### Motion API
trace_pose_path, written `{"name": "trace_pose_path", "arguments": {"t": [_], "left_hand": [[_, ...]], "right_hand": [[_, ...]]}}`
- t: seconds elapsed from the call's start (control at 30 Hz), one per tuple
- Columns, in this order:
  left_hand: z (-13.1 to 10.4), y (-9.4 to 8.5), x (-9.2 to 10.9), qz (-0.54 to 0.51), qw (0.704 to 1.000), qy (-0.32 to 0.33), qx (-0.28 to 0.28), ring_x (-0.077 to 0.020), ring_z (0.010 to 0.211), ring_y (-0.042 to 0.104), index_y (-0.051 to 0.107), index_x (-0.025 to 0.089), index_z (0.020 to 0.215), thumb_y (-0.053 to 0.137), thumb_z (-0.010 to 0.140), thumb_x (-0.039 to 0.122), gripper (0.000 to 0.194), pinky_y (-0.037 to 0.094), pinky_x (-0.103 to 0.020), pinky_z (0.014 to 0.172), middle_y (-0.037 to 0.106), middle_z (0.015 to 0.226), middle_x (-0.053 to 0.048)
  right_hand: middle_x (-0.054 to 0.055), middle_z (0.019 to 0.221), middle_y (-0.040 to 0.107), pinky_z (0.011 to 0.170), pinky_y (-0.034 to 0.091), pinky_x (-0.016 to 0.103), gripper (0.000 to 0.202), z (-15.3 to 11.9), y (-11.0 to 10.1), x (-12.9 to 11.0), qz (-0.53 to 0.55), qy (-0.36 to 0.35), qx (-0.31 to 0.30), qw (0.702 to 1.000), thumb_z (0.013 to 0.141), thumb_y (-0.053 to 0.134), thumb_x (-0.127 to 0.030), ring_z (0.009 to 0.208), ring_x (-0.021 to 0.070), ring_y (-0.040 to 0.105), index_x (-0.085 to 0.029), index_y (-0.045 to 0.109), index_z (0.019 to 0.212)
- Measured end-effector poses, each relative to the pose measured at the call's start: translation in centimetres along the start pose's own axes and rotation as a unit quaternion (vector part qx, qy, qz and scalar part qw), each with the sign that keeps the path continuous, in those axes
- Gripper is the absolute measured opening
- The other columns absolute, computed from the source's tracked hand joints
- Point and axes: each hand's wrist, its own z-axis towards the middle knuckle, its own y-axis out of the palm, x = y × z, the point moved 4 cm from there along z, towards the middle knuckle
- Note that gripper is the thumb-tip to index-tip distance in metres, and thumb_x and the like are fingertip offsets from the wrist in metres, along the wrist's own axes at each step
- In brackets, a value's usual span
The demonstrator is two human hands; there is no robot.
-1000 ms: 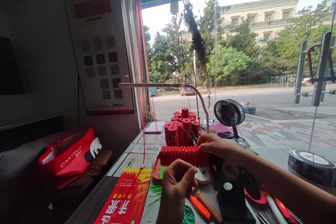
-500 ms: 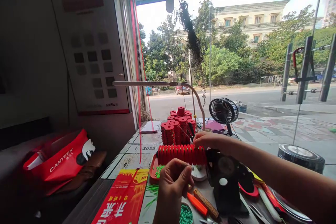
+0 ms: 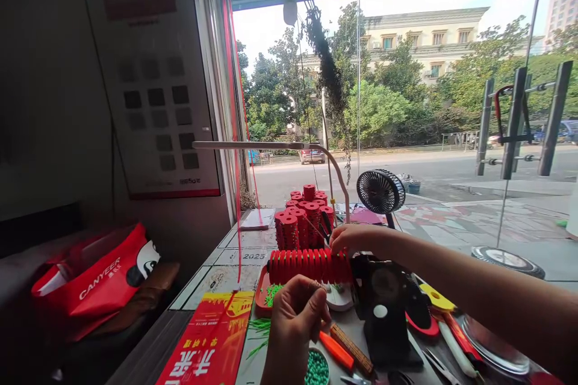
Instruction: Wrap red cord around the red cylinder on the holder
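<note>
A ribbed red roll (image 3: pixel 307 266) lies level on a black stand (image 3: pixel 383 313), with small green bits between its ridges. My right hand (image 3: pixel 344 238) reaches in from the right and touches the roll's top near its right end, fingers pinched; what they grip is too small to make out. In front of the roll is my left hand (image 3: pixel 300 310), thumb and forefinger pressed together on something too small to name. A cup of green beads (image 3: pixel 316 367) sits just below it. Behind my left hand is a red-rimmed tray (image 3: pixel 262 292) with bright green pieces.
Red spools (image 3: pixel 289 228) stand clustered behind the roll, beside a lamp arm (image 3: pixel 347 192) and a black fan (image 3: pixel 380 191). An orange tool (image 3: pixel 336 350), pliers (image 3: pixel 440 367) and scissors lie right of the beads. A red and yellow bag (image 3: pixel 212 337) lies at left.
The whole view has shifted slightly, so most things appear a little further left. Both hands keep nearly the same pinched poses at the roll.
</note>
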Motion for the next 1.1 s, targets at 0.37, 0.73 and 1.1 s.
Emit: {"name": "trace_pose_path", "arguments": {"t": [0.37,0.73,1.1], "left_hand": [[-0.6,0.5,-0.8,0.035,0.999,0.002,-0.012,-0.0013,0.031,0.028,0.054,0.016,0.059,0.075,0.059,0.048,0.038,0.018,-0.018,0.036,0.054,0.041,0.004],[-0.6,1.1,-3.4,0.041,0.998,0.035,-0.032,0.0003,0.029,0.023,0.056,0.016,0.06,0.072,0.064,0.046,0.035,0.017,-0.019,0.035,0.051,0.041,0.006],[0.5,4.2,1.5,0.019,0.999,0.02,-0.038,-0.0025,0.031,0.029,0.057,0.016,0.063,0.074,0.06,0.046,0.034,0.02,-0.018,0.035,0.054,0.042,0.005]], "right_hand": [[-0.002,0.076,0.061,0.057,0.048,0.026,0.019,-0.1,0.6,-0.4,-0.001,0.045,0.018,0.999,0.086,0.055,-0.031,0.063,0.0104,0.056,-0.015,0.06,0.078],[-0.002,0.077,0.059,0.071,0.042,0.031,0.01,-3.5,0.1,-0.5,0.065,-0.073,0.037,0.995,0.078,0.053,-0.013,0.073,0.0143,0.056,-0.015,0.058,0.085],[0.004,0.093,0.061,0.08,0.042,0.03,0.029,-3.7,0.7,0.4,0.065,-0.108,0.063,0.99,0.06,0.054,-0.014,0.091,0.0204,0.055,-0.018,0.058,0.088]]}}
